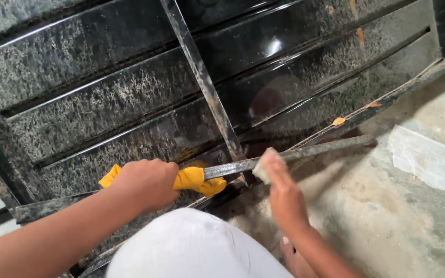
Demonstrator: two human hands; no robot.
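concrete floor (387, 221) was dusty and stained; black slatted metal frame (130, 92) and pale plastic sheet (428, 159) lay on it.

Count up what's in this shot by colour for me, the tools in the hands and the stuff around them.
Yellow: 1, the tool handle held in the left hand
Pale beige: 1, the small pad held in the right hand
Black: 1, the slatted metal gate
Whitish: 1, the plastic sheet on the floor
Total: 4
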